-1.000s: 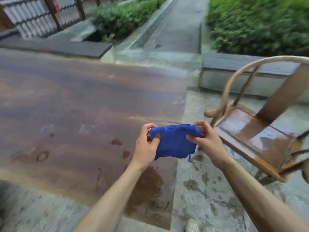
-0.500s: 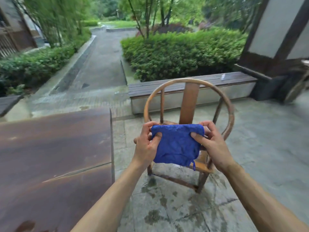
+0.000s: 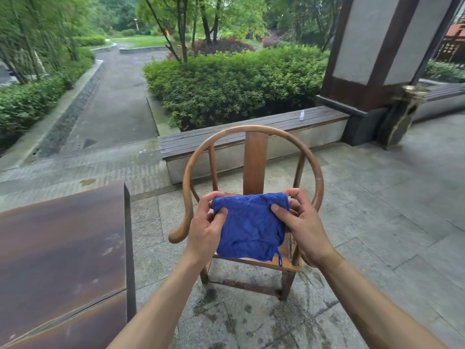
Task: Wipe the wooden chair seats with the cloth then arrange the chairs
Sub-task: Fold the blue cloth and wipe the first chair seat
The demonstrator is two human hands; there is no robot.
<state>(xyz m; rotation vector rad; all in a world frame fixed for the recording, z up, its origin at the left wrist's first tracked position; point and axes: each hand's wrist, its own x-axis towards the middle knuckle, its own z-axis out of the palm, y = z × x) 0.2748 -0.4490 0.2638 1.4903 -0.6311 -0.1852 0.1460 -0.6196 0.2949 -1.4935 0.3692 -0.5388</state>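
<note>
While both hands hold it up, the blue cloth [image 3: 249,226] hangs in the air in front of the person, not yet on any wood. The left hand [image 3: 205,226] pinches its top left corner, with the thumb on the front and the fingers curled behind. The right hand [image 3: 300,224] pinches the top right corner the same way. The cloth looks folded over, and a little loop dangles from its lower right corner.

Just behind the cloth stands a round-backed wooden chair [image 3: 254,152] on the wet stone floor [image 3: 377,222]. The cloth hides most of the seat; only the front edge shows. A big brown table [image 3: 60,248] is close by on the left.

This looks like the getting-ready step, with the wiping not yet begun. Next, I think the cloth must go down flat on the seat, with one hand pressing and rubbing it across. The wood may be wet and slippery.
</note>
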